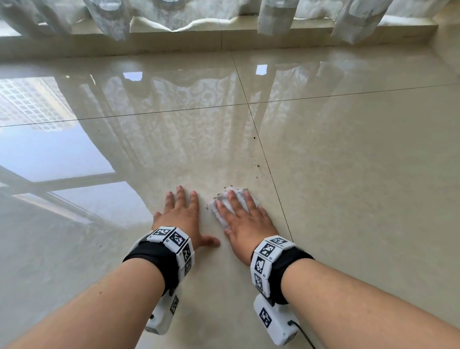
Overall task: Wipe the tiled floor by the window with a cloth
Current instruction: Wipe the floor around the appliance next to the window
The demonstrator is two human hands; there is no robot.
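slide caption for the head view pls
Right hand presses a white cloth on the glossy tiled floor near dirt specks; left hand rests beside it.

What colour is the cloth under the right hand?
The cloth is white, dirt-greyed at its far edge; head view.

You had your left hand (182,217) flat on the floor (354,170), fingers spread, just left of your right hand (245,222). The right hand pressed a crumpled white cloth (219,198) down with straight fingers. The cloth's far edge looked grey with dirt. A few dark specks (258,166) lay beyond it, beside a grout line. Marker bands (171,236) wrapped both wrists. At the far side, sheer curtains (181,11) hung over a low sill (245,38), mirrored in the glossy tiles.
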